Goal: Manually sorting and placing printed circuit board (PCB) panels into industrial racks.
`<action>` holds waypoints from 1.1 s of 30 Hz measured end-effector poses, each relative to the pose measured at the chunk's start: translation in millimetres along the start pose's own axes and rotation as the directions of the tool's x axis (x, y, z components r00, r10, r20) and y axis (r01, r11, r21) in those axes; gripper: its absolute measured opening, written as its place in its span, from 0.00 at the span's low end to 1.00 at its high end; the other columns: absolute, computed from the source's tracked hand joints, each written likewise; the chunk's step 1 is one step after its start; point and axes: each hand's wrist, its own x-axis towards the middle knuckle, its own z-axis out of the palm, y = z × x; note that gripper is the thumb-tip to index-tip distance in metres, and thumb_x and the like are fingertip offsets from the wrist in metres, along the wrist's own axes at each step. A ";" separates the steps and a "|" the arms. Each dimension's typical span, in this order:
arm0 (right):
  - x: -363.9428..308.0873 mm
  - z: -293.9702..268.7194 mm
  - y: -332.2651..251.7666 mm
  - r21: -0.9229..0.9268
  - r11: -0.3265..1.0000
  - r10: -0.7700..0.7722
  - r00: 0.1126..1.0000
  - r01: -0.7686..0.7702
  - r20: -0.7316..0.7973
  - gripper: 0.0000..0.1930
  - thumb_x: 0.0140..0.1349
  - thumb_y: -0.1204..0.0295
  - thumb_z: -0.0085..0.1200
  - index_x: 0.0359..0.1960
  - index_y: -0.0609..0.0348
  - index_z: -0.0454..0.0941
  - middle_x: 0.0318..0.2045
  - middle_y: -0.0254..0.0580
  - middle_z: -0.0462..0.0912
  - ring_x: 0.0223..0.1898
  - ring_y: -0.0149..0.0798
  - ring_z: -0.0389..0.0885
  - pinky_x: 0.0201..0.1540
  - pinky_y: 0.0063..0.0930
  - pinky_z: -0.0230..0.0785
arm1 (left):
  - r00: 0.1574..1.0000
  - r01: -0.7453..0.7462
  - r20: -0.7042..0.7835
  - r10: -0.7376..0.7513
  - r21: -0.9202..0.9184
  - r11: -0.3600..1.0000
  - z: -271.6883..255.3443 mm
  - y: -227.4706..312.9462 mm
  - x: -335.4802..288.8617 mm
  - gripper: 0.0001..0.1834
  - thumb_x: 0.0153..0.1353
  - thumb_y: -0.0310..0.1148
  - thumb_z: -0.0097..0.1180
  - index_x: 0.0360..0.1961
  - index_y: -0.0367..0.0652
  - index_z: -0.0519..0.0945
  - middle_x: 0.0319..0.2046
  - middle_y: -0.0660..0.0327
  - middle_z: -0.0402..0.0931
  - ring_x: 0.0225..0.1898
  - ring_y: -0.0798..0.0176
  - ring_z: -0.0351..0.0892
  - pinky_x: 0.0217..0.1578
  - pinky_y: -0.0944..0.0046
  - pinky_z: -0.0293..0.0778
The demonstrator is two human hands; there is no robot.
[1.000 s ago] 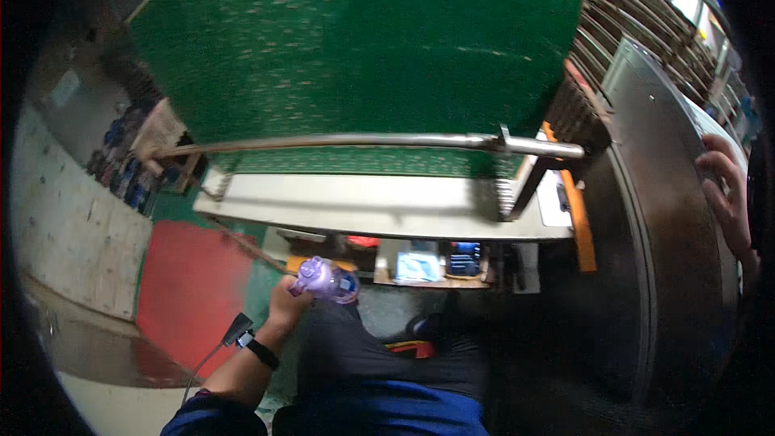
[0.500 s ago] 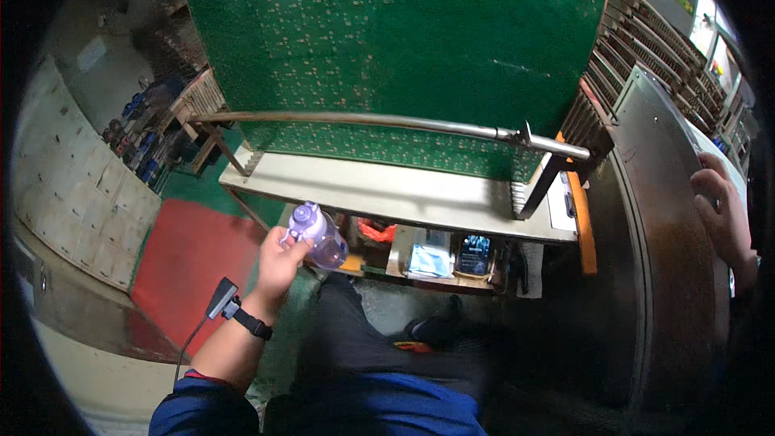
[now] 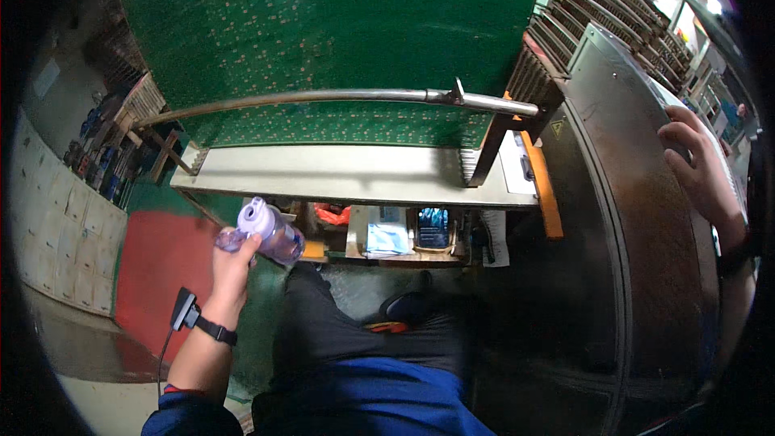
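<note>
The person wears a blue top (image 3: pixel 363 387) and dark pants (image 3: pixel 363 347). A black strap (image 3: pixel 216 331) goes round the left wrist. The left hand (image 3: pixel 232 265) has its fingers wrapped round a purple bottle (image 3: pixel 278 238). The bottle leans, with its top toward the left, and is up in the air near the left front part of the white table (image 3: pixel 323 178). The right hand (image 3: pixel 701 160) is far to the right, by the edge of a big metal box (image 3: pixel 638 178). Its fingers are bent, but I cannot tell if they grip the edge.

Under the table, a shelf (image 3: pixel 356 241) has a blue and white packet (image 3: pixel 387 240) and, just beside it, a phone (image 3: pixel 433 228). A red bag (image 3: pixel 332 214) is to their left. A long metal bar (image 3: pixel 347 98) runs across above the table. Behind it stands a big green board (image 3: pixel 347 32).
</note>
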 end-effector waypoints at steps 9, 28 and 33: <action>3.3 -1.6 5.1 0.028 0.998 -0.052 0.999 0.052 -0.004 0.14 0.58 0.75 0.59 0.45 0.66 0.78 0.63 0.57 0.73 0.66 0.58 0.72 0.71 0.42 0.61 | 0.734 -0.673 0.469 0.491 0.397 0.624 -24.9 87.9 -77.3 0.20 0.51 0.30 0.77 0.36 0.45 0.73 0.29 0.63 0.75 0.28 0.63 0.74 0.30 0.64 0.72; 1.4 -5.0 9.6 0.072 0.995 -0.072 0.997 0.071 0.007 0.16 0.60 0.67 0.61 0.47 0.60 0.84 0.62 0.59 0.75 0.62 0.61 0.75 0.66 0.48 0.69 | -0.314 -0.685 0.509 0.802 -0.706 0.180 64.6 291.9 -157.0 0.08 0.57 0.32 0.67 0.31 0.40 0.83 0.29 0.57 0.78 0.25 0.53 0.79 0.23 0.54 0.71; -9.8 -2.5 16.9 0.030 0.999 -0.042 0.999 0.042 -0.006 0.17 0.61 0.64 0.62 0.49 0.58 0.85 0.62 0.56 0.75 0.62 0.59 0.76 0.66 0.47 0.70 | -0.434 -0.657 0.422 0.796 -0.753 0.041 73.7 317.6 -164.4 0.05 0.56 0.27 0.64 0.32 0.39 0.83 0.28 0.58 0.77 0.25 0.53 0.78 0.25 0.53 0.74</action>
